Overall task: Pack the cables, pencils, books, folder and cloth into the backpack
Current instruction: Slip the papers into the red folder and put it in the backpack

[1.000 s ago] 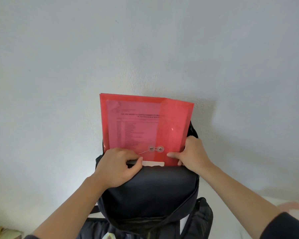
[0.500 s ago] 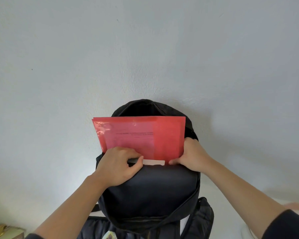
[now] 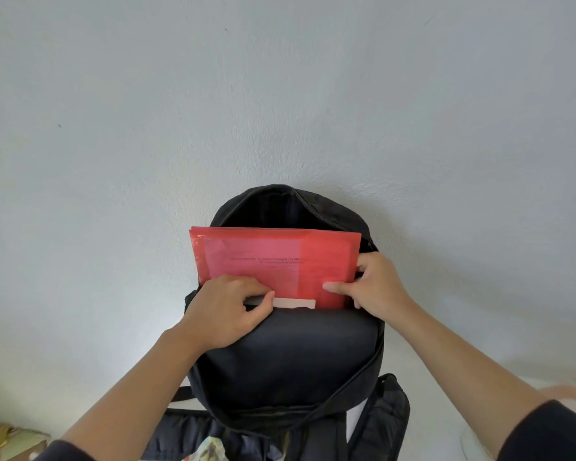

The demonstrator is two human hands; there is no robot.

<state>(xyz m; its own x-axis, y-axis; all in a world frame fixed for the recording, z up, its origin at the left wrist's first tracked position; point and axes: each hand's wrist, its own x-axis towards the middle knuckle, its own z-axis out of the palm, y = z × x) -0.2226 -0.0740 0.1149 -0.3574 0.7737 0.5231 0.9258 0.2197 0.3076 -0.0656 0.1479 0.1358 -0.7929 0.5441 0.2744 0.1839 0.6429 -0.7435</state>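
A black backpack [image 3: 290,354] stands upright against a pale wall with its main compartment open. A translucent red folder [image 3: 273,261] with a printed sheet inside stands in the opening, its lower part hidden inside the bag. My right hand [image 3: 376,284] pinches the folder's right edge, thumb on its front. My left hand [image 3: 223,311] grips the front rim of the opening and holds it toward me. A white strip [image 3: 295,303], perhaps a book or paper edge, shows just behind the rim.
A plain pale wall [image 3: 280,94] fills the background. The backpack's straps [image 3: 379,417] hang at the bottom. Greenish printed material [image 3: 7,437] lies at the bottom left, and a pinkish object [image 3: 572,394] at the far right edge.
The red folder has slid down into the backpack, from mostly exposed to about half hidden. My right hand has followed it down along its right edge. My left hand has stayed on the rim.
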